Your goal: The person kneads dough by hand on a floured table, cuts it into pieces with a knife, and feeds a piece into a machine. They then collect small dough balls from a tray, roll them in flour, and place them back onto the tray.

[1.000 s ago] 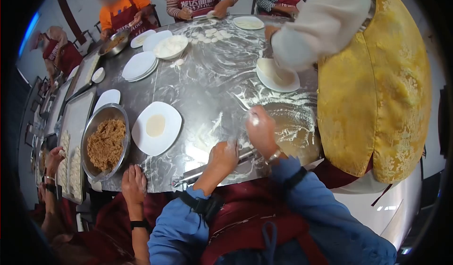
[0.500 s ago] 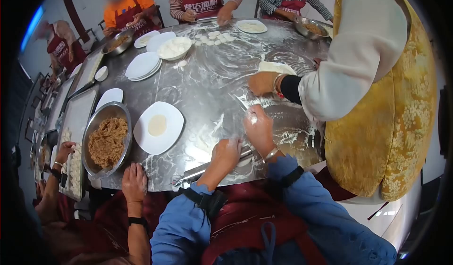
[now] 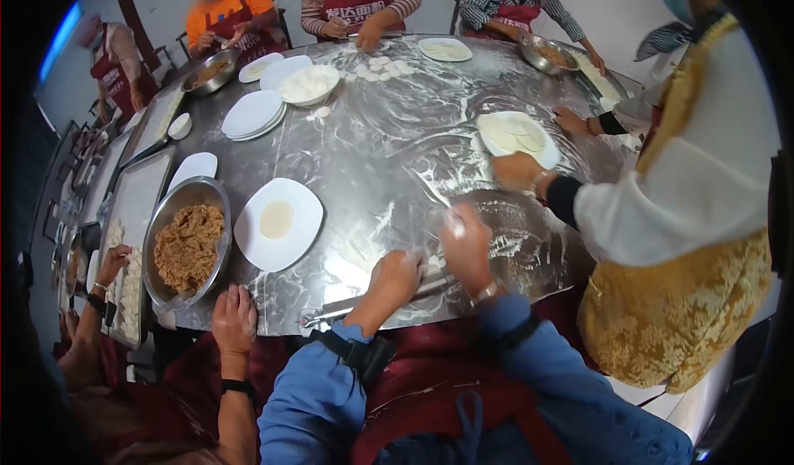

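My left hand (image 3: pixel 395 276) is closed, fingers curled down close to the metal table's near edge; whatever is under them is hidden. Beside it my right hand (image 3: pixel 468 248) is also closed, blurred by motion and raised a little over the table, with a white patch at its thumb side. I cannot tell what the right hand holds. Between the two hands lie small whitish dough pieces (image 3: pixel 433 264). A metal rolling pin (image 3: pixel 331 309) lies by the edge, passing under my left wrist. Left of it, a white plate (image 3: pixel 302 217) carries one round dough wrapper (image 3: pixel 275 219).
A steel bowl of brown filling (image 3: pixel 188 250) stands at left, near another person's hand (image 3: pixel 235 320). On the right a person in a yellow apron reaches over a plate of wrappers (image 3: pixel 514 138). Stacked plates (image 3: pixel 252 116), a flour bowl (image 3: pixel 308 84) and dough rounds (image 3: pixel 380 69) lie farther back.
My right hand has moved slightly right and down toward me; my left hand is nearly still. The yellow-aproned person has shifted right, uncovering the plate of wrappers.
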`<state>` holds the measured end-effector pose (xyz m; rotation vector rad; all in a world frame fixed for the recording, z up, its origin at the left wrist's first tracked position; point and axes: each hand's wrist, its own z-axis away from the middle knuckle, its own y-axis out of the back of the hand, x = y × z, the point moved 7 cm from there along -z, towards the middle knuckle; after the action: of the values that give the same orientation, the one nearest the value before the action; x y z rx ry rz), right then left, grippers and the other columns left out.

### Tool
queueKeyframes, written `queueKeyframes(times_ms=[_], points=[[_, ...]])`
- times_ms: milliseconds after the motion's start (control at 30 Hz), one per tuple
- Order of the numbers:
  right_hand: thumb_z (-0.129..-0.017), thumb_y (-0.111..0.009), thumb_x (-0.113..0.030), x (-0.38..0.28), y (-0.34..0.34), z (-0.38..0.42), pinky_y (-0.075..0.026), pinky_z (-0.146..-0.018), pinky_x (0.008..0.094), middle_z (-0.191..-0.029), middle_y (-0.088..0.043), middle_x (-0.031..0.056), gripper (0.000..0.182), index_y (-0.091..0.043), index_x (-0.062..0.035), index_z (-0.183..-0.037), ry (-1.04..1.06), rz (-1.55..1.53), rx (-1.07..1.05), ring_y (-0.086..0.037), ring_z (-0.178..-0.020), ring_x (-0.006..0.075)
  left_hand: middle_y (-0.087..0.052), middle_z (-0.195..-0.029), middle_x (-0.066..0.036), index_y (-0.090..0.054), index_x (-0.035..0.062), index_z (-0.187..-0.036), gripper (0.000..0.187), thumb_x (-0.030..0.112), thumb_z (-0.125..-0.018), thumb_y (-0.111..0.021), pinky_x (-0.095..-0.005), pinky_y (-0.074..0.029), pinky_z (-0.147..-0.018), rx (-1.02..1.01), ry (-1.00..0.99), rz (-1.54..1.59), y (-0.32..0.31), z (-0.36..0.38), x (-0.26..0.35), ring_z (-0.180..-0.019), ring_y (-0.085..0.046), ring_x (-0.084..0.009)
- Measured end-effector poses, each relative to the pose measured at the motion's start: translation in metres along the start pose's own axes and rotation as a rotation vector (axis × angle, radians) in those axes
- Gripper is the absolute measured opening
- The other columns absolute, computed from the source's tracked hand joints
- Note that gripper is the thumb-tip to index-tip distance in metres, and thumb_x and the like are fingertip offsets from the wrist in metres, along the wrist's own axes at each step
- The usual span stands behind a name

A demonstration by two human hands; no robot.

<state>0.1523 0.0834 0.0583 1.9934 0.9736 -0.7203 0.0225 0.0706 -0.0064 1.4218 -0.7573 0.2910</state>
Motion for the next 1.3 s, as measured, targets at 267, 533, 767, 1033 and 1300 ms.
queueKeyframes(times_ms=[267, 533, 767, 1033, 1300], points=[[-0.078, -0.056, -0.005, 0.011, -0.007, -0.002, -0.045, -0.056, 0.0396, -0.073, -0.057, 0.02, 0.01, -0.053, -0.0038, -0.088, -0.075, -0.088, -0.005, -0.057, -0.066, 0.0384, -0.062, -0.074, -0.018, -0.061, 0.0056, -0.083, 0.009, 0.007, -0.077, -0.054, -0.0421, -0.048, -0.064, 0.076, -0.004, 0.069, 0.009, 0.005, 0.01, -0.071, -0.061, -0.0367], [-0.074, -0.057, 0.0, 0.008, 0.023, 0.035, -0.045, -0.059, 0.0339, -0.074, -0.058, 0.0144, 0.012, -0.055, -0.0028, -0.085, -0.089, -0.011, 0.044, -0.057, -0.065, 0.0251, -0.063, -0.078, -0.018, -0.062, 0.006, -0.088, 0.012, 0.009, -0.079, -0.054, -0.0415, -0.048, -0.068, 0.046, -0.012, 0.128, 0.013, 0.012, -0.003, -0.075, -0.061, -0.036], [-0.077, -0.057, -0.006, 0.009, -0.019, -0.013, -0.045, -0.058, 0.0391, -0.074, -0.057, 0.0186, 0.013, -0.053, -0.0053, -0.089, -0.081, -0.013, -0.041, -0.057, -0.068, 0.0363, -0.062, -0.076, -0.018, -0.061, 0.0054, -0.087, 0.011, 0.007, -0.078, -0.054, -0.0417, -0.048, -0.066, 0.108, 0.037, 0.139, 0.004, 0.002, 0.002, -0.073, -0.061, -0.036], [-0.077, -0.058, -0.007, 0.007, 0.017, 0.029, -0.045, -0.057, 0.0413, -0.072, -0.057, 0.0181, 0.011, -0.053, -0.0057, -0.087, -0.047, -0.047, 0.055, -0.057, -0.068, 0.0396, -0.062, -0.074, -0.018, -0.061, 0.0054, -0.088, 0.012, 0.006, -0.077, -0.054, -0.0411, -0.048, -0.065, 0.021, 0.02, 0.162, 0.006, 0.017, 0.0, -0.072, -0.061, -0.0358], [-0.078, -0.057, -0.006, 0.001, 0.014, 0.02, -0.046, -0.058, 0.0394, -0.072, -0.058, 0.0183, 0.01, -0.054, -0.0064, -0.087, -0.035, -0.009, 0.033, -0.058, -0.067, 0.0397, -0.063, -0.079, -0.017, -0.062, 0.0068, -0.092, 0.014, 0.011, -0.08, -0.058, -0.0416, -0.049, -0.067, 0.041, -0.003, 0.034, 0.003, 0.006, 0.002, -0.075, -0.061, -0.0359]])
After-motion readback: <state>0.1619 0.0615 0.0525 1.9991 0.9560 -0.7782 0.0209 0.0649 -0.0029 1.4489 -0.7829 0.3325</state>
